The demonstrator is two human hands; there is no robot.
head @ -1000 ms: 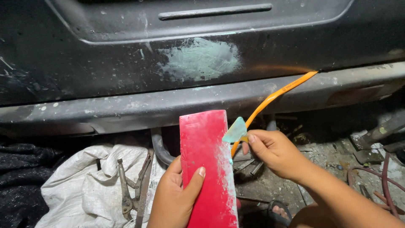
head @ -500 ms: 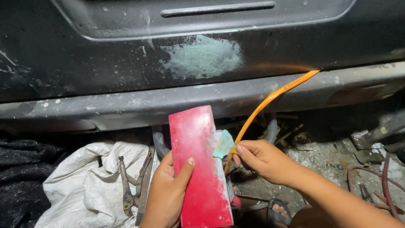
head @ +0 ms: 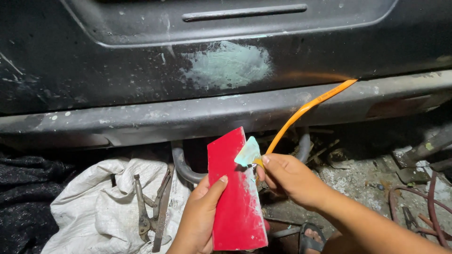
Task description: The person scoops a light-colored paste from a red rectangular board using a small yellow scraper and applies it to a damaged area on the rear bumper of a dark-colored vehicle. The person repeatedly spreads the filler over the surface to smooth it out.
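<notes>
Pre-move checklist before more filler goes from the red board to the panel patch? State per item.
1. Left hand grips the red board: ok, thumb on its face, board upright.
2. Right hand holds the spreader: ok, pinched at its base.
3. Filler on spreader: ok, pale green smear on the blade.
4. Filler left on board: cannot tell, only a thin whitish smear along the right edge.
5. Patch on panel reachable: ok, nothing in front of it.
6. Orange hose clear of the hand: not ok, it runs right behind the spreader.

1 red card (head: 235,197), 1 spreader (head: 248,153)
</notes>
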